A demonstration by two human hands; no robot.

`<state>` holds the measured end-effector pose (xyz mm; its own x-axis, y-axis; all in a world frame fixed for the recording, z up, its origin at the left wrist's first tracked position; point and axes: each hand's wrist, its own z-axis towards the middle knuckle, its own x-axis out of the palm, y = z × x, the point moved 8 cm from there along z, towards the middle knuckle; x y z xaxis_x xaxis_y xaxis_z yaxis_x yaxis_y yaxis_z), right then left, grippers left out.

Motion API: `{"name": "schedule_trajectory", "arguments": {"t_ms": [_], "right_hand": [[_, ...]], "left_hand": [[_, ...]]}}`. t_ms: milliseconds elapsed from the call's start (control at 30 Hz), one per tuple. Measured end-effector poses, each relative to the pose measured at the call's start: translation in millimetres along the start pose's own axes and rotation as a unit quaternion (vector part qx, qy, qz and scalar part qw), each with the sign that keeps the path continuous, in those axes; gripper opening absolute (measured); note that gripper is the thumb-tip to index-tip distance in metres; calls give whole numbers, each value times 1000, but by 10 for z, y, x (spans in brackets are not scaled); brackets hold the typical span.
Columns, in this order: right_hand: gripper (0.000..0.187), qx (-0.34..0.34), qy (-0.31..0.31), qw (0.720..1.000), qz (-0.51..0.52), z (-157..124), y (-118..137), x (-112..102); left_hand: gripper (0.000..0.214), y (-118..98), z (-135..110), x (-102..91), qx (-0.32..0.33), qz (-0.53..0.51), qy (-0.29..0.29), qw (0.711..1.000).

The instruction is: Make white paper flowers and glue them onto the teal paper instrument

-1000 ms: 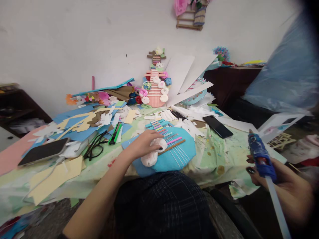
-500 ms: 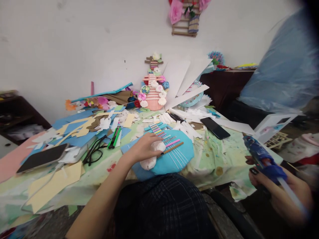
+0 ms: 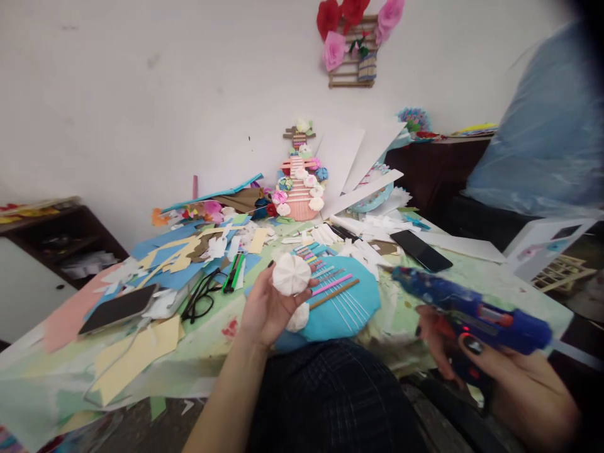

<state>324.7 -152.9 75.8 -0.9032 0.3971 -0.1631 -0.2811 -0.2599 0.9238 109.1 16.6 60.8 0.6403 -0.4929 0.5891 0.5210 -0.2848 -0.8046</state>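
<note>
My left hand (image 3: 274,308) grips a white paper flower (image 3: 291,275), its pleated underside turned up toward me. Just below the fingers, another white flower (image 3: 298,318) rests at the edge of a blue guitar-shaped craft piece (image 3: 346,308), which carries white strings and several coloured sticks (image 3: 335,293). My right hand (image 3: 476,352) is wrapped around a blue hot glue gun (image 3: 491,318), with its nozzle pointing left toward the craft piece. A red light glows on the gun, and a glue stick (image 3: 576,353) pokes out of its back end.
A pink guitar-shaped craft with flowers (image 3: 302,195) stands against the wall. Paper scraps (image 3: 207,242), a green cutter (image 3: 233,274), black-framed glasses (image 3: 202,302) and a device (image 3: 117,308) lie left. A black phone (image 3: 421,250) lies right, near white card strips (image 3: 368,195).
My left hand has lifted a white flower off the blue craft piece and turned it over. My right hand has brought the glue gun leftward, nearer the craft. The view has shifted slightly.
</note>
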Motion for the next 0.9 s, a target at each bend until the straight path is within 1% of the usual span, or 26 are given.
{"name": "schedule_trajectory", "arguments": {"t_ms": [33, 67, 100, 200, 333, 467, 533, 767, 833, 900], "right_hand": [[32, 13, 51, 999, 13, -32, 21, 152], [31, 21, 84, 996, 17, -67, 45, 270], [30, 26, 100, 995, 6, -97, 66, 348], [28, 15, 97, 994, -56, -134, 120, 436], [30, -23, 114, 986, -116, -111, 206, 498], [24, -78, 128, 977, -151, -67, 360, 567], [22, -91, 137, 973, -161, -56, 392, 602], [29, -61, 128, 975, -174, -38, 278, 595], [31, -45, 120, 974, -185, -29, 255, 579], [33, -25, 123, 974, -190, -23, 232, 575]], "left_hand": [[43, 45, -39, 45, -7, 1, -1, 1000], [43, 86, -72, 85, -11, 1, -1, 1000], [43, 126, -100, 118, -14, 0, -1, 1000], [39, 219, -163, 156, -19, -23, -17, 999], [35, 275, -215, 131, -17, -48, -53, 997], [39, 279, -244, 174, -11, -39, -37, 998], [40, 296, -256, 180, -18, -52, -37, 998], [33, 364, -282, 167, -39, -128, -59, 989], [31, 360, -289, 193, -39, -140, -52, 988], [28, 337, -295, 233, -31, -144, -32, 989]]}}
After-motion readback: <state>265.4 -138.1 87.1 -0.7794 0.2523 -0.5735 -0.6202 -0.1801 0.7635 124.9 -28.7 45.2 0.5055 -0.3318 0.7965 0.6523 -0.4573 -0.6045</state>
